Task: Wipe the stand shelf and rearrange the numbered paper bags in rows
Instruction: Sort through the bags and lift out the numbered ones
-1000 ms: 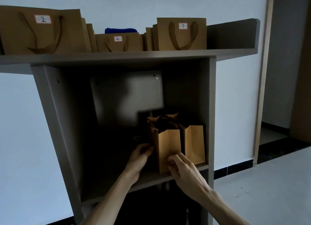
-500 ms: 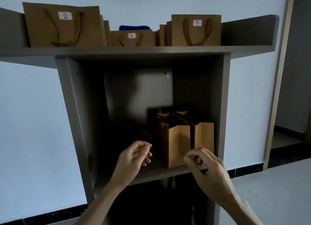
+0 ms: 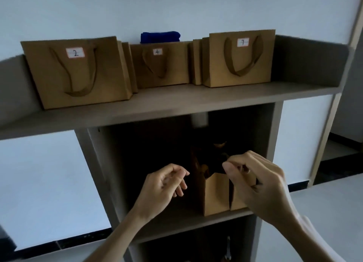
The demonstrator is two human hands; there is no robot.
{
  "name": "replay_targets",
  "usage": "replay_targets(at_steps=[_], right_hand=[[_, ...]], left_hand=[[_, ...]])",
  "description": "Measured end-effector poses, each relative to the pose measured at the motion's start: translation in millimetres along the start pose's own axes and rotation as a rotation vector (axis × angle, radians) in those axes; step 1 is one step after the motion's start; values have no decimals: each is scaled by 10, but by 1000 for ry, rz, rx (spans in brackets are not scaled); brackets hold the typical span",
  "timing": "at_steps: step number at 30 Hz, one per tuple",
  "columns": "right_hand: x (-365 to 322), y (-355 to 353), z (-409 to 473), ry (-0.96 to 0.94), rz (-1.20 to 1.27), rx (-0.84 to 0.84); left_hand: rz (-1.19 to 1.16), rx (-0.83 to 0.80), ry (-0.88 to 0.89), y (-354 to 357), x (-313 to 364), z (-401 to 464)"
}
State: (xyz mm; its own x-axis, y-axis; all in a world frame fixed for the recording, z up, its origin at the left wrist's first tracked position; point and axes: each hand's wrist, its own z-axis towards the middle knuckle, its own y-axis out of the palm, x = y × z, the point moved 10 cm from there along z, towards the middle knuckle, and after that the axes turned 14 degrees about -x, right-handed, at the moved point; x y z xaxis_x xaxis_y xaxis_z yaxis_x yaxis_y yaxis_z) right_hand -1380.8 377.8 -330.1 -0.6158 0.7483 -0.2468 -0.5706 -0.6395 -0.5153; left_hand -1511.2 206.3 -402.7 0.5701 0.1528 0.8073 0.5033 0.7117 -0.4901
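Brown kraft-paper bags are your task's things, and they sit in two places. Low in the centre-right of the frame, two plain upright brown paper bags [image 3: 217, 195] stand side by side on the dark lower shelf board [image 3: 176, 220] of the grey wooden stand, pushed toward its right wall. A second ago both your hands were down at the base of the nearer bag; now they have lifted off it and risen, and your view has tipped upward so the upper shelf fills the top of the frame.

Your left hand [image 3: 163, 185] hangs just left of the bags with fingers loosely curled, holding nothing. Your right hand [image 3: 253, 181] is in front of the bags' tops, thumb and forefinger drawn together; whether they pinch anything I cannot tell. The hands are apart.

That reads to me as the lower pair being placed and you turning to the top row next.

On the grey upper shelf board [image 3: 216, 98], the front bags carry white stickers with handwritten numbers: the large bag marked 2 [image 3: 76, 73] at upper left, the smaller bag marked 4 [image 3: 161, 63] in the middle, the bag marked 7 [image 3: 241, 59] at upper right. More bags stand behind them, labels hidden. A folded blue cloth [image 3: 160, 37] shows behind bag 4, against the white wall [image 3: 176, 8]. No brand is readable.
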Motion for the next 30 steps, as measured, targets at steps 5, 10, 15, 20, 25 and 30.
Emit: replay_targets(at_steps=[5,10,15,20,25,30], right_hand=[[-301,-392,837,-1,42,-32],[-591,-761,1608,20,59,-74],[-815,-1176,2396,20,37,-105],[-952,-1489,3084,24,17,-116],[-974,-1638,3533,19,19,-97],[-864,-1631,3653,33,27,-98]], left_hand=[[-35,-34,-43,-342,706,197],[-58,-96,-70,-539,1404,287],[-114,-127,-102,-901,2067,538],[-88,-90,-106,-1463,2592,802],[-1,-74,-102,-1906,2788,1035],[46,-65,-103,-2113,2735,1213]])
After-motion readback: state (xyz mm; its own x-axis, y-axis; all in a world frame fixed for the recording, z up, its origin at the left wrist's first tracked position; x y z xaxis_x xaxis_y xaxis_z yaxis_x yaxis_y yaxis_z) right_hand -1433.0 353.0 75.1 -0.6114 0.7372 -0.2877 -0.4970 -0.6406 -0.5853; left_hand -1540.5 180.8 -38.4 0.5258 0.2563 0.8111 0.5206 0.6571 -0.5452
